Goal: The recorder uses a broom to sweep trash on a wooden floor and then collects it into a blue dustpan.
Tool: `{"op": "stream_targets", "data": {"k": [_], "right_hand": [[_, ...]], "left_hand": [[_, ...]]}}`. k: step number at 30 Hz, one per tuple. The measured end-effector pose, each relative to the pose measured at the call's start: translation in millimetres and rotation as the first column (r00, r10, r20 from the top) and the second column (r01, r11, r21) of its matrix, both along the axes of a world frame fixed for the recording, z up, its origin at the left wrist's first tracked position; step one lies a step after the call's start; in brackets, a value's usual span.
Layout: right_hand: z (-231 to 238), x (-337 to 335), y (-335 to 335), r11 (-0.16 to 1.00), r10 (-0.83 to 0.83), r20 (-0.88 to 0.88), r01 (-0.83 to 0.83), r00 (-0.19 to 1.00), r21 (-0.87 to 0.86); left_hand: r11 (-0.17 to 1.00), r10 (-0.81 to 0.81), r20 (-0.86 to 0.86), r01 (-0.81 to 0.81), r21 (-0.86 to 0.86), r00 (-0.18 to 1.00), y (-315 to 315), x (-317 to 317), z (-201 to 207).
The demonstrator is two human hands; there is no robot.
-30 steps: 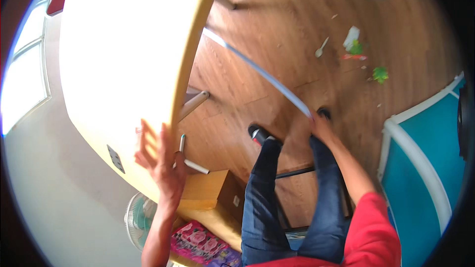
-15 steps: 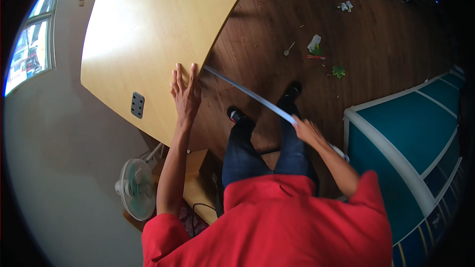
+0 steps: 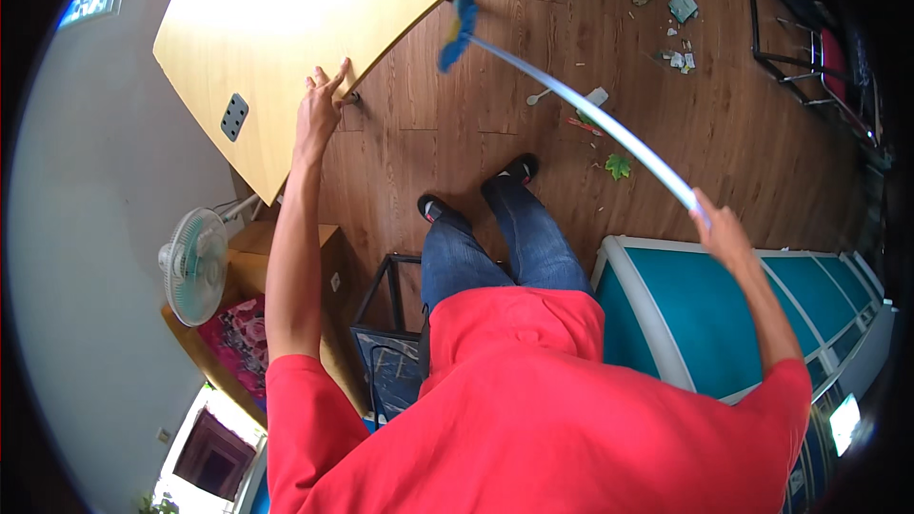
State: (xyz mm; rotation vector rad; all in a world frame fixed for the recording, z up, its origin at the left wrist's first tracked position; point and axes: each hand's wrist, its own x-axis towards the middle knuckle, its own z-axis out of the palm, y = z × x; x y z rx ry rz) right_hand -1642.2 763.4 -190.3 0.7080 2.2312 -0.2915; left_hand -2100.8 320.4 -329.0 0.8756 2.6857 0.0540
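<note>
The broom (image 3: 571, 95) head now shows, swung toward the table (image 3: 286, 29); right hand (image 3: 719, 228) grips it, left hand (image 3: 319, 109) spread flat on the edge. A wide sweep could strike the table or scatter the litter (image 3: 681, 5).

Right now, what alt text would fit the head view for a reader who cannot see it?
Seen from above, a person in a red shirt rests the left hand on the edge of a pale wooden table while the right hand holds a long-handled broom, its blue head near the table. Litter dots the wood floor.
</note>
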Motion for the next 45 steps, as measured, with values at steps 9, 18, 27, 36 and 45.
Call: {"op": "stream_targets", "data": {"k": [9, 18, 27, 36, 45], "right_hand": [[-58.7, -18.0, -177.3, 0.492, -0.259, -0.082, 0.059, 0.962, -0.868], [-94.2, -73.3, -134.1, 0.68, -0.178, 0.277, 0.322, 0.944, -0.659], [31.5, -78.6, -64.3, 0.968, -0.02, -0.093, -0.004, 0.995, -0.249], [113.9, -16.7, -268.5, 0.718, -0.664, -0.109, 0.591, 0.739, -0.367], [124.7, 6.7, -467.8, 0.203, -0.917, 0.344, 0.979, 0.2, -0.029]], "left_hand": [[0.999, 0.042, 0.067, -0.043, 0.014, 0.997, 10.3, -6.3, 8.9], [0.997, 0.061, -0.006, -0.061, 0.052, 0.998, 4.0, -1.4, 1.9], [0.995, 0.075, -0.003, -0.074, 0.061, 0.997, 2.3, -2.2, 3.0], [1.0, 0.001, 0.15, 0.0, -0.006, 0.989, 1.0, -14.2, -1.6], [0.924, -0.369, 0.071, 0.374, -0.078, 0.927, 10.5, -8.6, 17.4]]}}
